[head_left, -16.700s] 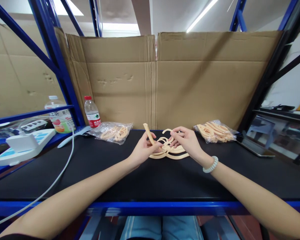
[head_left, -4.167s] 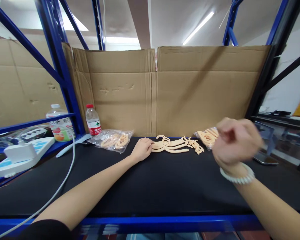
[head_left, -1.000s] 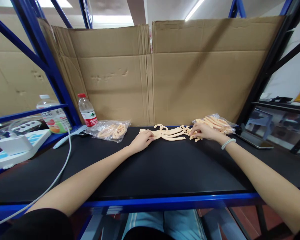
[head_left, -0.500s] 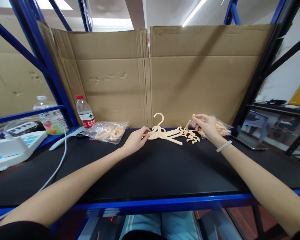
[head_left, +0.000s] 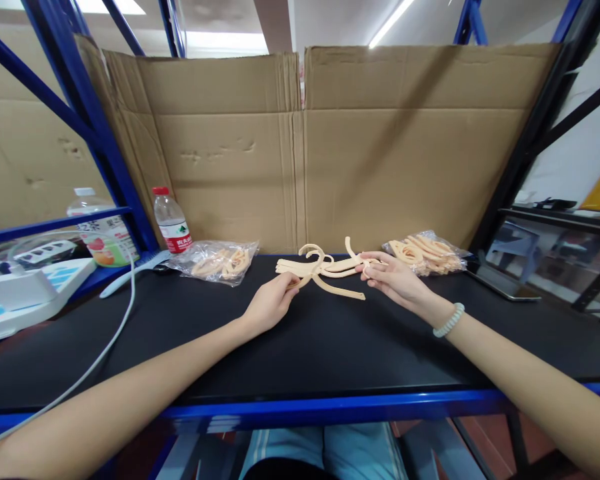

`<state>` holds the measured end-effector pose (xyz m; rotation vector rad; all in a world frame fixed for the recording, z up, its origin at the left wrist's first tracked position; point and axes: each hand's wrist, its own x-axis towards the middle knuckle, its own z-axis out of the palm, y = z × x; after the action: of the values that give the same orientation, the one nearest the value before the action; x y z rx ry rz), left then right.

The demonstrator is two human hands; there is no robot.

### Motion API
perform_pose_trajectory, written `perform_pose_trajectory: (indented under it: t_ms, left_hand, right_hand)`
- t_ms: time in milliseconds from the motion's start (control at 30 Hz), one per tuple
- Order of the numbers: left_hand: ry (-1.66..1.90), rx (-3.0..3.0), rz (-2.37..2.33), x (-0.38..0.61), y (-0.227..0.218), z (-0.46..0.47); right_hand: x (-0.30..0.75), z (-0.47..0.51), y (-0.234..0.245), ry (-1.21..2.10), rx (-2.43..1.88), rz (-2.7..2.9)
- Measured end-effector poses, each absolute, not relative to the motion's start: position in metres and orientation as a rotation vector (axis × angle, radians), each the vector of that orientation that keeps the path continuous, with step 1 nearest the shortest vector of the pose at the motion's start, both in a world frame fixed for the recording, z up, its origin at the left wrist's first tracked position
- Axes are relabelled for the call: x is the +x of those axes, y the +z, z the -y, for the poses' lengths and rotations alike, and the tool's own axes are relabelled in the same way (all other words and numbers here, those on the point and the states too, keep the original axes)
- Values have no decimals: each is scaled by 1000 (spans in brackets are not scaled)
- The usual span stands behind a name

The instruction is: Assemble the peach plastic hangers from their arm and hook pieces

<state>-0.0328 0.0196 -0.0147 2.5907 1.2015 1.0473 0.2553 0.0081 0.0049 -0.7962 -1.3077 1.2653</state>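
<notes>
A stack of small beige plastic hangers (head_left: 320, 268) is held just above the black shelf mat (head_left: 300, 333), near the cardboard back wall. My left hand (head_left: 270, 307) pinches the stack's left end. My right hand (head_left: 393, 280) grips the right end, where one curved hook piece sticks up between its fingers. A white bead bracelet sits on my right wrist. Both hands are closed on the hangers.
A clear bag of beige parts (head_left: 220, 261) lies left of the hangers, and another bag (head_left: 427, 253) lies to the right. A water bottle (head_left: 170, 220), a larger bottle (head_left: 103, 233), a white power strip (head_left: 25, 293) with its cable, and a dark tablet (head_left: 503, 283) stand around.
My right hand moved left from the loose pieces near the right bag and took hold of the hanger stack's right end. The stack now lies flatter and closer to me.
</notes>
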Motion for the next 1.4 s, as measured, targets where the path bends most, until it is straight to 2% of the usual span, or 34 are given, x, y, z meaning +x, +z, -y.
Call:
perform_pose_trajectory:
  t_ms: [167,500,767,1400]
  left_hand:
    - [1064,2532,-1234,-35,-14,-21]
    - [1111,2490,-1259,-38,-12,-21]
    - [1109,2501,-1268,-37,-12,-21]
    - [1127,2521,-1265,-36,-13,-21]
  right_hand:
    - [260,-15,-1,1360,-834,1210]
    - [263,-25,-10,1317,-885,1241]
    - [262,-23,-9,1538,-839,1205]
    - [266,-25,-8,1769,-928,1120]
